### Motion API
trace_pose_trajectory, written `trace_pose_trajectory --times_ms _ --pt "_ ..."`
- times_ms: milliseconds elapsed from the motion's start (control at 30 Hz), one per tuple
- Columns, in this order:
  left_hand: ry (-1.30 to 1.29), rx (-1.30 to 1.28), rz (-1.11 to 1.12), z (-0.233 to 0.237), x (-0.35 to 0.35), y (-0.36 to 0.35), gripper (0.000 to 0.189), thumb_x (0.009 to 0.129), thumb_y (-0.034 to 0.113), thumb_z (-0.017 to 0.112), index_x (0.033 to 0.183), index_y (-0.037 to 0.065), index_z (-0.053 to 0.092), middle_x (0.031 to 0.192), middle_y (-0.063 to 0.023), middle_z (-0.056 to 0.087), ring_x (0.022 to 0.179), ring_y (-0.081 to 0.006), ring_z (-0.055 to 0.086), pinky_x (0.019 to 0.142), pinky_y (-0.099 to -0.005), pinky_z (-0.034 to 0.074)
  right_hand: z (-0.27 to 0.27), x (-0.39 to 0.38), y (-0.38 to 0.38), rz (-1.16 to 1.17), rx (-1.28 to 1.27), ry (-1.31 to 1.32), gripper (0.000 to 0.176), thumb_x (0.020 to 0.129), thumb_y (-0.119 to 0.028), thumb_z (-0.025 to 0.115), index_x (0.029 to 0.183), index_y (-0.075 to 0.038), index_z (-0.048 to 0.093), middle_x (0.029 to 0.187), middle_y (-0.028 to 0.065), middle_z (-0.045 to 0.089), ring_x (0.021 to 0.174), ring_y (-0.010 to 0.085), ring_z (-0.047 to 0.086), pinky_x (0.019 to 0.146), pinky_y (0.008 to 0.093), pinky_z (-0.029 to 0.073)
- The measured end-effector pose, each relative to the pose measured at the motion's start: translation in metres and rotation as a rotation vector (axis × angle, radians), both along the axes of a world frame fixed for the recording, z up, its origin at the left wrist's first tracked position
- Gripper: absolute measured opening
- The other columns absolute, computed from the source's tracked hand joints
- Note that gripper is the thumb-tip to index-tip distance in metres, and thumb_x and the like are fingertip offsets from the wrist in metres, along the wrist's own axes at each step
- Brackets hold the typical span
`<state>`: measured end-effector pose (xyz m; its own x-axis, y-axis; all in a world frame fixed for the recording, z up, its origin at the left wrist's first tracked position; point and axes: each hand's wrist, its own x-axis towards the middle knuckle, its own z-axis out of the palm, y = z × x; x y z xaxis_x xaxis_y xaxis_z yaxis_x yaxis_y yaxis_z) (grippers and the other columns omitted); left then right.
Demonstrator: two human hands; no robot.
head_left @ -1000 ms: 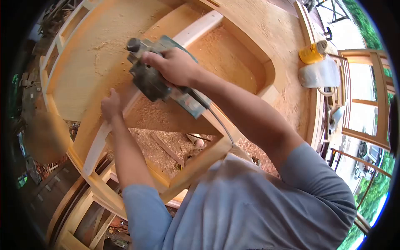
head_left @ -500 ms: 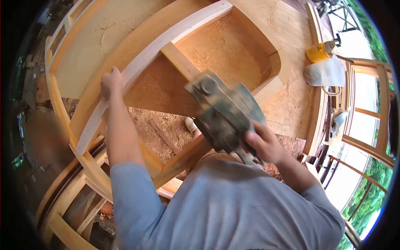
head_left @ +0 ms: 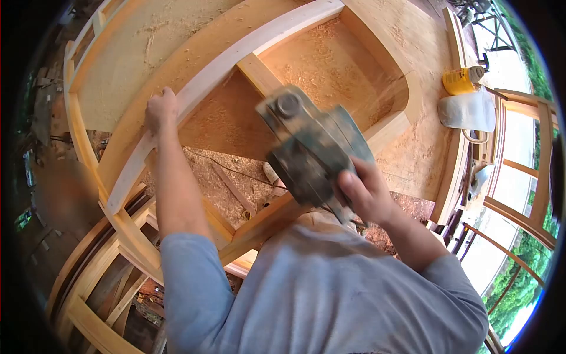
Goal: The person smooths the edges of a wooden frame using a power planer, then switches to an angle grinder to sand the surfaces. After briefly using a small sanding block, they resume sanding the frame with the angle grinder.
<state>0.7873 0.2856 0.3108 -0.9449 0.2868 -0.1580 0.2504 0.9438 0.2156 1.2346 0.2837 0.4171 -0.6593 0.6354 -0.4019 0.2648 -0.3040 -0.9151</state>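
Observation:
In my right hand (head_left: 367,192) is a green, dust-covered electric planer (head_left: 315,150), gripped by its rear handle. It is tilted and held in front of my body, over the near part of a wooden frame, with its round front knob pointing away from me. My left hand (head_left: 161,111) is closed round the pale curved rail (head_left: 236,57) of that frame, left of the planer. A short crosspiece (head_left: 259,75) joins this rail from the near side. Some of the planer is slightly blurred, and its underside is hidden.
Wood shavings cover the plywood board (head_left: 413,159) and the floor (head_left: 227,177). A yellow bottle (head_left: 460,81) and a translucent plastic jug (head_left: 467,111) stand at the right. More wooden frames (head_left: 97,277) lie at lower left. A cable runs across the floor.
My right hand has moved the planer slightly up and to the left in view. The left hand stays on the curved rail. The whole scene has shifted a little as the head moved.

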Motion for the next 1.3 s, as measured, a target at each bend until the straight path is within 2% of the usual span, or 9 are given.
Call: trace_pose_trajectory --times_ms 133,267,400,567,767,900,967,1133,1300 --pt "0.022 -0.006 0.011 0.001 0.001 0.001 0.057 0.088 0.048 0.047 0.111 0.001 0.071 0.118 -0.0249 0.067 0.112 -0.0386 0.065 0.095 -0.0493 0.05 0.002 -0.082 0.05 0.002 0.12 -0.074 0.053 0.097 -0.05 0.058 0.08 0.0 0.063 0.058 0.0006 0.054 0.052 0.0094 0.053 0.051 0.0287 0.045" --pt "0.0 0.042 0.02 -0.003 -0.001 0.0 0.057 0.088 0.048 0.047 0.111 0.002 0.072 0.118 -0.0248 0.067 0.112 -0.0393 0.065 0.096 -0.0488 0.05 -0.003 -0.168 0.099 0.011 0.295 -0.145 0.065 0.096 -0.06 0.051 0.077 0.001 0.066 0.054 0.0059 0.057 0.051 0.0157 0.059 0.053 0.0337 0.048" --pt "0.018 0.066 -0.024 -0.009 -0.011 -0.003 0.057 0.086 0.048 0.048 0.11 0.002 0.072 0.119 -0.023 0.068 0.113 -0.0401 0.064 0.096 -0.049 0.05 0.001 -0.206 0.119 0.022 0.308 -0.103 0.063 0.096 -0.059 0.05 0.082 0.0 0.068 0.053 0.0055 0.056 0.05 0.0165 0.059 0.053 0.0341 0.048" --pt "0.036 0.035 -0.022 -0.004 -0.006 0.001 0.057 0.085 0.048 0.049 0.111 0.003 0.072 0.121 -0.0226 0.067 0.114 -0.0397 0.064 0.096 -0.0493 0.049 0.004 -0.149 0.091 0.07 0.223 -0.128 0.061 0.096 -0.06 0.05 0.093 -0.002 0.068 0.056 0.005 0.057 0.05 0.0143 0.057 0.051 0.0332 0.046" --pt "0.027 0.068 0.031 0.003 0.002 -0.002 0.055 0.086 0.046 0.048 0.114 0.004 0.071 0.122 -0.0218 0.067 0.114 -0.0383 0.064 0.095 -0.0494 0.05 0.003 -0.005 0.006 0.011 0.003 -0.071 0.051 0.099 -0.052 0.054 0.08 -0.004 0.055 0.064 -0.0006 0.054 0.057 0.0085 0.052 0.052 0.0259 0.043" --pt "0.038 0.015 -0.009 -0.007 -0.007 -0.002 0.053 0.087 0.043 0.047 0.113 0.004 0.071 0.118 -0.0224 0.068 0.111 -0.0387 0.065 0.094 -0.0499 0.051 0.012 0.086 -0.046 -0.009 -0.085 0.034 0.05 0.099 -0.049 0.056 0.106 0.0 0.059 0.074 0.0007 0.057 0.065 0.0081 0.053 0.058 0.0247 0.043" --pt "0.048 0.013 -0.01 -0.005 -0.003 0.0 0.053 0.087 0.043 0.047 0.112 0.004 0.071 0.116 -0.0226 0.068 0.11 -0.0389 0.066 0.094 -0.0497 0.051 0.012 0.119 -0.059 0.019 -0.085 0.025 0.053 0.098 -0.049 0.057 0.111 0.002 0.059 0.074 0.0007 0.057 0.065 0.0084 0.052 0.058 0.0249 0.043" --pt "-0.002 0.0 0.004 -0.001 -0.003 0.001 0.057 0.087 0.046 0.049 0.112 0.0 0.07 0.121 -0.0253 0.065 0.115 -0.04 0.063 0.099 -0.0496 0.048 0.01 0.093 -0.045 0.036 -0.078 0.035 0.056 0.097 -0.049 0.058 0.116 0.003 0.059 0.073 0.0005 0.057 0.064 0.0075 0.052 0.058 0.0246 0.043" --pt "0.001 0.023 -0.009 -0.003 -0.003 -0.002 0.056 0.087 0.045 0.048 0.112 0.0 0.071 0.119 -0.0256 0.066 0.115 -0.0404 0.063 0.098 -0.0494 0.049 0.002 -0.016 0.013 0.011 -0.024 -0.024 0.046 0.1 -0.045 0.056 0.09 -0.001 0.059 0.066 -0.001 0.054 0.057 0.0063 0.05 0.052 0.0246 0.041"
